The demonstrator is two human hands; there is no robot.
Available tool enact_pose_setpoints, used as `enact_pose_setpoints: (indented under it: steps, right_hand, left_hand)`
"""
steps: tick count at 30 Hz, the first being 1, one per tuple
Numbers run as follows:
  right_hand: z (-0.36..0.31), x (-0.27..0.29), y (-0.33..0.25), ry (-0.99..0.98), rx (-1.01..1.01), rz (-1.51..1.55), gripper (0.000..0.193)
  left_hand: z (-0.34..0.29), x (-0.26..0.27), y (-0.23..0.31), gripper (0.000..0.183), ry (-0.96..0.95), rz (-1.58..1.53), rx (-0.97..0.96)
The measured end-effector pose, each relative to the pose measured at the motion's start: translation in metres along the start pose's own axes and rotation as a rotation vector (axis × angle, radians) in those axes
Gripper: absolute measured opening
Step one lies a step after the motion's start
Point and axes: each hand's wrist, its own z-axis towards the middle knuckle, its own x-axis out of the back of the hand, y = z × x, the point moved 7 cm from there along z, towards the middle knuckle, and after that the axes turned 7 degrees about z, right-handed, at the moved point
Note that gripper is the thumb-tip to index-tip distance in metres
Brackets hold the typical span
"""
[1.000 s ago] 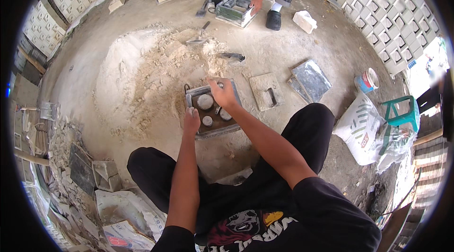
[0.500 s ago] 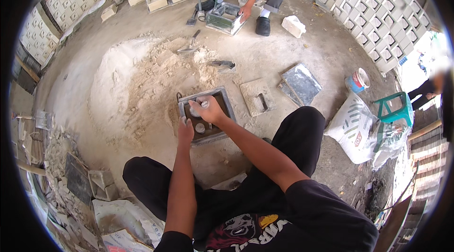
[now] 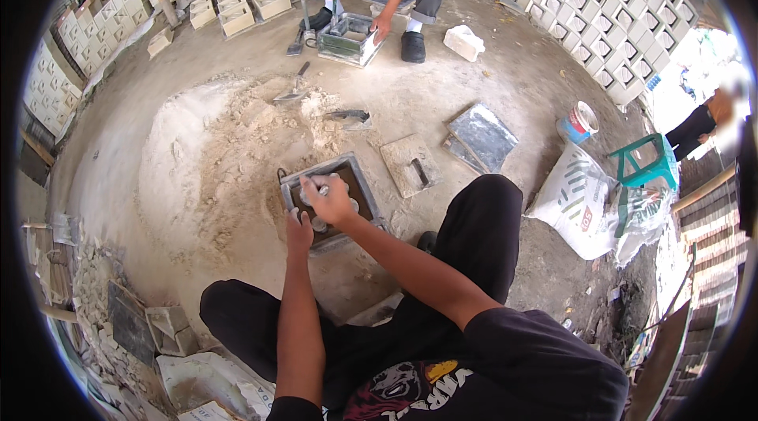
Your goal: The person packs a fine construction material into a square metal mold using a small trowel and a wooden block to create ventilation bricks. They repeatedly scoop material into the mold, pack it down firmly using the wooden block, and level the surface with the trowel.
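Observation:
In front of my knees lies a square metal mould box point(image 3: 373, 214) with a dark inner floor and pale round knobs inside. My right hand point(image 3: 332, 203) is over it, closed round a short, pale, round-topped handle point(image 3: 324, 191); the handle's lower end is hidden. My left hand point(image 3: 299, 231) grips the near-left rim of the box, thumb up, its other fingers mostly hidden. A flat plate with a slotted grip point(image 3: 410, 166) lies right of the box, and a pile of sandy powder point(image 3: 229, 144) spreads along its left.
Across from me a co-worker's hands point(image 3: 382, 26) work at another mould point(image 3: 347, 54). A trowel point(image 3: 294, 91), a dark panel point(image 3: 483, 137), a paint bucket point(image 3: 579, 122), white sacks point(image 3: 572, 204) and a green stool point(image 3: 643, 160) are around. Patterned blocks point(image 3: 584, 10) are stacked behind.
The view has shifted, so the scene sits slightly further left. My right hand and the handle have moved toward the near-left part of the box; my left hand stays at the rim.

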Motion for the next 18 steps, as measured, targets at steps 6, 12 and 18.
enact_pose_setpoints:
  steps: [6,12,18]
  right_hand:
    - [0.007,-0.001,-0.009,-0.018,-0.088,0.038,0.041]
    - [0.013,0.014,0.013,-0.005,-0.119,0.043,0.041]
    - [-0.004,0.011,0.009,-0.028,-0.032,-0.095,0.039]
  left_hand:
    - [0.0,-0.001,-0.004,0.046,-0.035,-0.012,-0.027]
    - [0.001,-0.008,-0.004,0.045,-0.04,0.005,-0.044]
    - [-0.008,-0.014,-0.005,0.043,-0.024,0.065,-0.068]
